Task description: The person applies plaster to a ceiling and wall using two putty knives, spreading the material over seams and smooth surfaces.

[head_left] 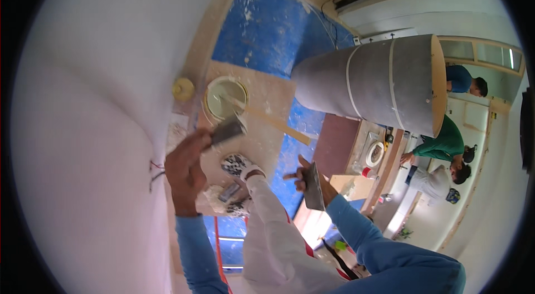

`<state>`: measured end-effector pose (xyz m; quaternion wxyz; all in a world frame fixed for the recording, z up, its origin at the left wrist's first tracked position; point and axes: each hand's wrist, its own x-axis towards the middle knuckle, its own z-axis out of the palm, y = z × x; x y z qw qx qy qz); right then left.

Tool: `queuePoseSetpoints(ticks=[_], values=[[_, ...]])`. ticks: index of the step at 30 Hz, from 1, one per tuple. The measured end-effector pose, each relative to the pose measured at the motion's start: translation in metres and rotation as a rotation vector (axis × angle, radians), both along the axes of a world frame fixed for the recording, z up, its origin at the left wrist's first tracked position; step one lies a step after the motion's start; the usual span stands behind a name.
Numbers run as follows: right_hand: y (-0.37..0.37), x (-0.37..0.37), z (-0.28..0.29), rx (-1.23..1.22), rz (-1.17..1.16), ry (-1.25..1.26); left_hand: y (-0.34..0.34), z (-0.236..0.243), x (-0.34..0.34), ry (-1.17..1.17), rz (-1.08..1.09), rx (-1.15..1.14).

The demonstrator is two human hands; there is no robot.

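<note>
Left hand: closed around a grey metal blade, which points to 2 o'clock. Right hand, at 3 o'clock from the left: holds a dark metal blade, some fingers extended. Bucket of pale contents: 1 o'clock from the left hand. Judgement: keep both edges clean and level, grips firm, wrists relaxed.
</note>
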<state>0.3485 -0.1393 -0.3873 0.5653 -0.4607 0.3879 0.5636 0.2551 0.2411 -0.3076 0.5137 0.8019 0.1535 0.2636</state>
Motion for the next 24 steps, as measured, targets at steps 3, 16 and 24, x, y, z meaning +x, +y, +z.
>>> queuePoseSetpoints(ticks=[3, 16, 24], values=[[0.009, -0.011, 0.057, -0.141, 0.091, 0.153, 0.003, 0.111, -0.002, -0.151, -0.052, 0.054], [0.104, 0.022, 0.358, 0.611, -0.183, -0.089, -0.019, 0.497, -0.035, -0.647, 0.268, 0.446], [0.197, 0.005, 0.544, 0.990, -0.076, 0.016, -0.023, 0.588, -0.106, -0.637, 0.478, 0.528]])
